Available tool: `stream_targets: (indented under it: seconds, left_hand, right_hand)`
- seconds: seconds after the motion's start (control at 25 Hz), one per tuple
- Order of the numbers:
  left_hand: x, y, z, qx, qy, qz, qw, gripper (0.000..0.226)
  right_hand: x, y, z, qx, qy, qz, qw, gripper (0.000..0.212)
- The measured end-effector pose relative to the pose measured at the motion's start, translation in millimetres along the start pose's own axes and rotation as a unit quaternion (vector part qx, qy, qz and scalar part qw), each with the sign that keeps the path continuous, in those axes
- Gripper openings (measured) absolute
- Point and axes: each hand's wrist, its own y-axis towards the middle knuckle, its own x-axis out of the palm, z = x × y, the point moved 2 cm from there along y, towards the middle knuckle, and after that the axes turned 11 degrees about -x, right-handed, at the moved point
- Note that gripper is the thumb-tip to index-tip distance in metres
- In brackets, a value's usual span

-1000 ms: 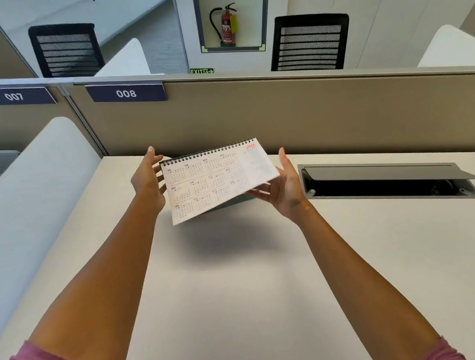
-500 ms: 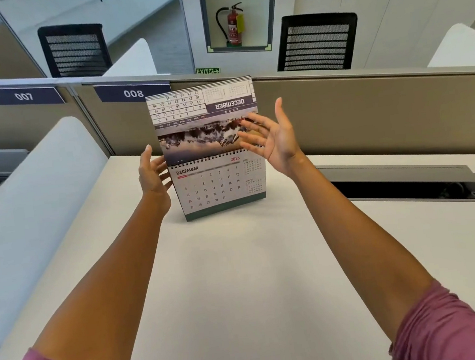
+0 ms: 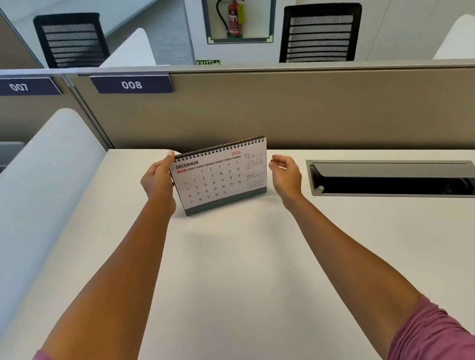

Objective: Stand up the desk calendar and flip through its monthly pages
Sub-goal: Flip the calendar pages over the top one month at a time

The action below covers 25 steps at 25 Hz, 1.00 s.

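The desk calendar [image 3: 221, 178] stands upright on the white desk [image 3: 242, 283], near the far partition. Its black spiral binding runs along the top, and the page facing me reads DECEMBER 2026. My left hand [image 3: 158, 181] grips the calendar's left edge, thumb up at the top left corner by the binding. My right hand [image 3: 285, 172] hovers just to the right of the calendar's right edge, apart from it, with the fingers loosely curled and nothing in them.
An open cable hatch [image 3: 402, 179] with a raised grey lid is set into the desk at the right. A beige partition [image 3: 310, 106] with a "008" label closes the far edge. A white curved divider [image 3: 26, 204] borders the left side.
A second ago I held the calendar off the desk with the year overview up. The top page then swung up and over; now it is behind, and my right hand has let go.
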Motion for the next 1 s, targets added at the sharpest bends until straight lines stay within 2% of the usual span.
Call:
stream_targets:
  seconds: [0.16, 0.28, 0.64, 0.72, 0.88, 1.0]
  left_hand:
    - [3, -6, -2, 0.004, -0.015, 0.025, 1.000, 0.025]
    - [2, -8, -1, 0.006, -0.010, 0.024, 1.000, 0.027]
    - [4, -14, 3, -0.012, 0.017, 0.052, 0.998, 0.033]
    - [4, -14, 4, -0.013, 0.017, 0.049, 0.999, 0.034]
    - [3, -16, 4, -0.019, 0.014, 0.050, 0.998, 0.036]
    - [3, -17, 5, -0.020, 0.015, 0.050, 0.998, 0.036]
  right_hand:
    - [9, -12, 19, 0.002, -0.096, -0.117, 0.988, 0.044]
    - [14, -23, 21, -0.050, -0.118, -0.132, 0.983, 0.048]
    - [16, -49, 25, -0.024, -0.106, -0.079, 0.991, 0.060]
    - [13, -55, 24, -0.030, -0.091, -0.045, 0.994, 0.052]
    - [6, -59, 19, -0.034, -0.057, 0.058, 0.996, 0.024]
    - [2, -56, 17, -0.030, -0.048, 0.087, 0.995, 0.017]
